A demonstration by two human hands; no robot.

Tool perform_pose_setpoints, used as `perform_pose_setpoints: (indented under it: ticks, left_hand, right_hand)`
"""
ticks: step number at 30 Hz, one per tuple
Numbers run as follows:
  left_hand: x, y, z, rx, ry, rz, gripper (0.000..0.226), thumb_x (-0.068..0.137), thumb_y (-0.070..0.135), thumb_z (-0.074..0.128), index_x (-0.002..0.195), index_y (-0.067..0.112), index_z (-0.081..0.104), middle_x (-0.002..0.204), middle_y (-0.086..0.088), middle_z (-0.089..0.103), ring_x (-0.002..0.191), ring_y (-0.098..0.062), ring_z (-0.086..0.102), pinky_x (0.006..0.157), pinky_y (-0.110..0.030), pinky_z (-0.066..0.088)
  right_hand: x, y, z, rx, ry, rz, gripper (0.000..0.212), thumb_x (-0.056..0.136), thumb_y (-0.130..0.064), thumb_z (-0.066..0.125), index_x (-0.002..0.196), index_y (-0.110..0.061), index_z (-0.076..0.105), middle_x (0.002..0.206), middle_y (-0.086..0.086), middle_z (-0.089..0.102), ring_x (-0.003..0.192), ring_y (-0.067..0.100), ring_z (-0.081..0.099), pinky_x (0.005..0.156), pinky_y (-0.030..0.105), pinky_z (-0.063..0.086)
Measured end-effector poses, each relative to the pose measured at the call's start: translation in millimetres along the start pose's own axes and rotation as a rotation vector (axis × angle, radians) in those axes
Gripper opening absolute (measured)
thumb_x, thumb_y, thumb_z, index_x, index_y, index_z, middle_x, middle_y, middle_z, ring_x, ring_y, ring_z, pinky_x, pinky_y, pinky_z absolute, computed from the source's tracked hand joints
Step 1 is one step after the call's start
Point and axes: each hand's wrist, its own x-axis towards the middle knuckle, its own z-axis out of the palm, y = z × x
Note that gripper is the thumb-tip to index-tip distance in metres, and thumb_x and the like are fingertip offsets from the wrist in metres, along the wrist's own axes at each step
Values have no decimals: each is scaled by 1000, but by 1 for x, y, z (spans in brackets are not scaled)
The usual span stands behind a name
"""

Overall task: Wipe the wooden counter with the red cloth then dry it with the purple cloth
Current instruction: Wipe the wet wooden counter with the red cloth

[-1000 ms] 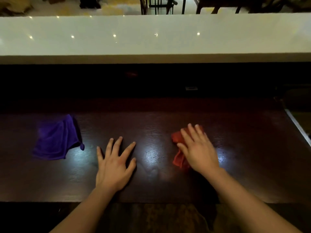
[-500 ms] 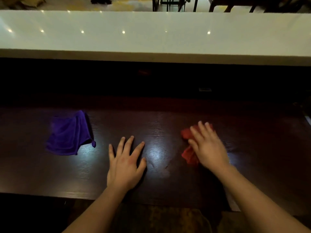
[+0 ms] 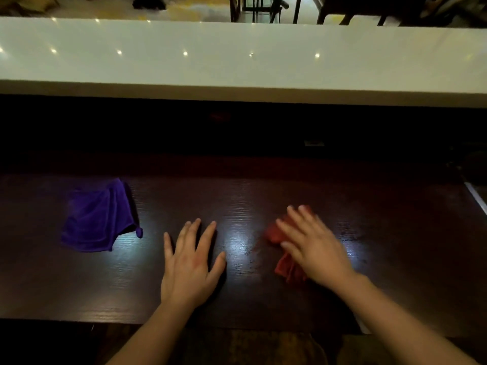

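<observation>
Dark-stained wood with a fine horizontal grain is making up the long counter (image 3: 250, 206), and its surface is catching a bright glare between the two hands. The crumpled red cloth (image 3: 286, 270) is lying on the counter right of centre, nearer the front edge than the back. The right hand (image 3: 313, 248) is pressing down on top of it, palm flat and fingers extended and slightly spread, not curled around the fabric; the cloth is sitting under the palm and fingers, with a bunched part showing beyond the thumb side and a folded end poking out beneath the heel of the hand toward the front edge. The hand is looking blurred, so the fingertip contact is hard to judge.

The left hand (image 3: 188, 267) is resting flat on bare wood just left of centre, fingers splayed wide, holding nothing, and is sitting apart from both cloths.

The rumpled purple cloth (image 3: 97, 219) is lying toward the left end of the counter, midway between front and back edges, with one small corner pointing toward the left hand but not touching it.

Beyond the back edge, a pale glossy raised ledge (image 3: 237, 56) is running across the whole width, dotted with small light reflections.
</observation>
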Motion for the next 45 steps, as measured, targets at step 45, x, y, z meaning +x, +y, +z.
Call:
perform_pose_setpoints:
  ticks: [45]
  left_hand:
    - [3, 1, 5, 142, -62, -7, 58, 89, 54, 32, 142, 33, 45, 153, -9, 38, 146, -26, 21, 115, -63, 9]
  right_hand:
    - [27, 38, -10, -4, -2, 366, 57, 95, -60, 25, 147, -38, 30, 160, 4, 21, 148, 27, 13, 120, 50, 8]
